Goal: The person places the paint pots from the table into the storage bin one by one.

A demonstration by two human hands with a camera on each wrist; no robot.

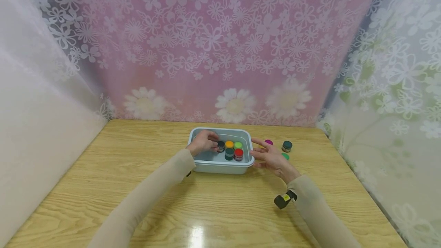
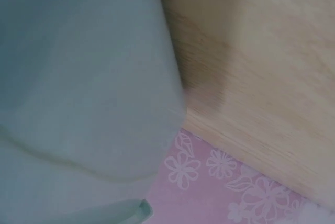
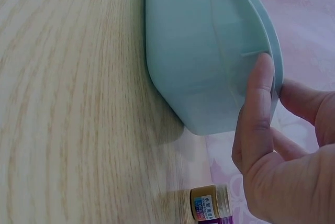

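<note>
A pale blue plastic bin [image 1: 220, 168] stands on the table and holds several small paint jars. Reaching in over its left side, my left hand [image 1: 203, 142] pinches a black-lidded paint jar [image 1: 221, 146]. Beside that jar are an orange-lidded jar [image 1: 229, 144], a light green lid [image 1: 238, 145], a dark green jar [image 1: 229, 154] and a red-lidded jar [image 1: 238, 155]. Fairly straight, spread fingers of my right hand [image 1: 272, 160] touch the bin's right rim and outer wall. The left wrist view shows the bin's wall [image 2: 89, 77] but no hand.
Right of the bin, partly behind my right hand, are a purple lid [image 1: 268, 142] and a green lid [image 1: 285, 156]. A dark teal-lidded jar [image 1: 287, 146] stands farther right. Floral curtains [image 1: 234, 49] border the wooden table [image 1: 144, 186] behind and at the sides.
</note>
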